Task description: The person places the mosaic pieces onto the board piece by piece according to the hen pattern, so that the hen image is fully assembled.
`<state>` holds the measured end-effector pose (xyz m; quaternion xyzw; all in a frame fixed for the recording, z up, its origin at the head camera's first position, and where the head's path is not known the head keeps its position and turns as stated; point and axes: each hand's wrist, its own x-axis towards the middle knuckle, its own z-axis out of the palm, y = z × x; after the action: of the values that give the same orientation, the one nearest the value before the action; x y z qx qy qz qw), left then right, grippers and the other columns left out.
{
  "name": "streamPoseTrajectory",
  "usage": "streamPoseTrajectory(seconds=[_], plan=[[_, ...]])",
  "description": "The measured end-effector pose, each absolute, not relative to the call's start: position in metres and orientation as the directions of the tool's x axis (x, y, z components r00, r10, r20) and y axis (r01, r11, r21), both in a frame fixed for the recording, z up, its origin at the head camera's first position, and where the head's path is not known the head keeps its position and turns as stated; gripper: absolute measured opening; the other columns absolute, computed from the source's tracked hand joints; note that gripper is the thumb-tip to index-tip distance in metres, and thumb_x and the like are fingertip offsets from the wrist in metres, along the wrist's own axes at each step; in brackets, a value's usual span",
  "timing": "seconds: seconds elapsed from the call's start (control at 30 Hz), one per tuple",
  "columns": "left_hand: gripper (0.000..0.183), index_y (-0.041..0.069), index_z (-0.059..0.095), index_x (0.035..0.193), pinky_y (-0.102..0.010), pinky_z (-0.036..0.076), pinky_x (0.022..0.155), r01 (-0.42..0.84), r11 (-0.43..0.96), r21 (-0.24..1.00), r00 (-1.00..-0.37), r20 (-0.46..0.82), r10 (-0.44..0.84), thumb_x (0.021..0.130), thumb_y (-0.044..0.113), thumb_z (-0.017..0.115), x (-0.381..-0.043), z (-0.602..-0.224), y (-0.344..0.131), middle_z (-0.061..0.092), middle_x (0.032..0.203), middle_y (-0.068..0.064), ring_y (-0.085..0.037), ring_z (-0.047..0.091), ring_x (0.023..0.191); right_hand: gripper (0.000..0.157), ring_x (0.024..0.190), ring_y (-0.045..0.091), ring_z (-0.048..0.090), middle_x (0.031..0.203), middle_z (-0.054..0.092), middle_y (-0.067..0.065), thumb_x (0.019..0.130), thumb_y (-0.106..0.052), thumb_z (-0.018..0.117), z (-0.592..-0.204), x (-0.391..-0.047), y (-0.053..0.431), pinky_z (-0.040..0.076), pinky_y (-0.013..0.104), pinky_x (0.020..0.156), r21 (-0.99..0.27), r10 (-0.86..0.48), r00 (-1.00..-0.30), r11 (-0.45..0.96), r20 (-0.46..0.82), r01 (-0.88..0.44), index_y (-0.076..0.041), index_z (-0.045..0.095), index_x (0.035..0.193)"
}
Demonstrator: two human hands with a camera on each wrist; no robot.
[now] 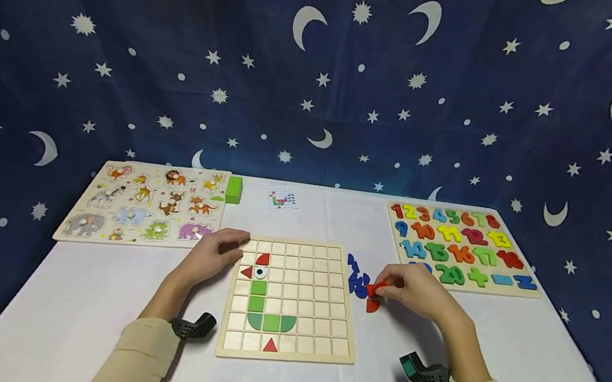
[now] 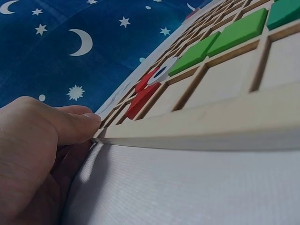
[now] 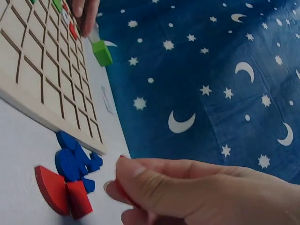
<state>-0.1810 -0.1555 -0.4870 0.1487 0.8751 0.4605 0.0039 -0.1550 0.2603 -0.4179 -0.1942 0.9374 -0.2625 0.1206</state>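
Note:
A wooden grid board (image 1: 315, 341) lies on the white table between the hands. My left hand (image 1: 211, 257) holds its far left corner, thumb and fingertips against the frame in the left wrist view. On the board sit a white eye piece (image 1: 260, 273), green squares (image 1: 256, 304), dark green quarter-rounds (image 1: 288, 324), a red quarter-round (image 1: 263, 259) and red triangles (image 1: 270, 345). Right of the board, my right hand (image 1: 415, 289) pinches a small red piece (image 1: 381, 285), mostly hidden by the fingers. Below it lie a loose red quarter-round (image 3: 50, 190) and another red piece (image 3: 79, 199).
Several blue pieces (image 1: 361, 288) are heaped beside the board's right edge. An animal puzzle (image 1: 124, 206) lies at the back left, a green block (image 1: 234, 190) beside it. A small picture card (image 1: 283, 198) lies at the back; a number puzzle (image 1: 491, 281) lies back right.

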Motion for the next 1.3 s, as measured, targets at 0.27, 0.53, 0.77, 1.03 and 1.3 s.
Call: streamPoseTrajectory(seconds=[0.27, 0.53, 0.77, 1.03, 1.3], plan=[[0.04, 0.006, 0.059, 0.128, -0.049, 0.034, 0.112, 0.247, 0.527, 0.813, -0.958, 0.123, 0.259, 0.088, 0.008, 0.064, -0.181, -0.487, -0.155, 0.058, 0.132, -0.011, -0.032, 0.048, 0.129, 0.014, 0.064, 0.008, 0.06, 0.08, 0.067, -0.002, 0.092, -0.017, 0.062, -0.422, -0.154, 0.234, 0.051, 0.021, 0.058, -0.597, -0.497, -0.865, 0.717, -0.074, -0.361, -0.013, 0.063, 0.105], [0.04, 0.006, 0.059, 0.128, -0.049, 0.034, 0.112, 0.262, 0.55, 0.793, -0.955, 0.133, 0.263, 0.088, 0.007, 0.063, -0.181, -0.487, -0.154, 0.059, 0.131, -0.011, -0.032, 0.048, 0.129, 0.009, 0.062, 0.009, 0.057, 0.084, 0.061, -0.002, 0.093, -0.012, 0.06, -0.427, -0.154, 0.2, 0.05, 0.023, 0.048, -0.633, -0.549, -0.835, 0.654, -0.022, -0.413, -0.01, 0.063, 0.101], [0.04, 0.007, 0.059, 0.128, -0.049, 0.034, 0.112, 0.246, 0.546, 0.801, -0.959, 0.121, 0.255, 0.088, 0.007, 0.063, -0.18, -0.486, -0.154, 0.059, 0.131, -0.01, -0.032, 0.048, 0.129, 0.013, 0.066, 0.005, 0.059, 0.083, 0.065, -0.008, 0.088, -0.018, 0.067, -0.431, -0.155, 0.171, 0.051, 0.021, 0.058, -0.677, -0.574, -0.819, 0.613, -0.027, -0.408, -0.013, 0.068, 0.101], [0.04, 0.007, 0.06, 0.128, -0.049, 0.034, 0.112, 0.24, 0.55, 0.8, -0.963, 0.123, 0.242, 0.088, 0.007, 0.064, -0.18, -0.486, -0.154, 0.059, 0.131, -0.011, -0.032, 0.048, 0.129, 0.006, 0.067, 0.001, 0.057, 0.075, 0.066, -0.015, 0.084, -0.02, 0.072, -0.44, -0.151, 0.146, 0.05, 0.019, 0.062, -0.677, -0.567, -0.824, 0.606, 0.001, -0.418, -0.022, 0.07, 0.089], [0.04, 0.006, 0.06, 0.128, -0.049, 0.035, 0.112, 0.25, 0.545, 0.8, -0.959, 0.127, 0.253, 0.088, 0.008, 0.064, -0.181, -0.487, -0.154, 0.059, 0.131, -0.011, -0.032, 0.049, 0.129, 0.008, 0.067, 0.003, 0.056, 0.078, 0.065, -0.01, 0.085, -0.016, 0.071, -0.444, -0.144, 0.134, 0.05, 0.018, 0.061, -0.705, -0.567, -0.824, 0.59, -0.014, -0.394, -0.02, 0.066, 0.089]])
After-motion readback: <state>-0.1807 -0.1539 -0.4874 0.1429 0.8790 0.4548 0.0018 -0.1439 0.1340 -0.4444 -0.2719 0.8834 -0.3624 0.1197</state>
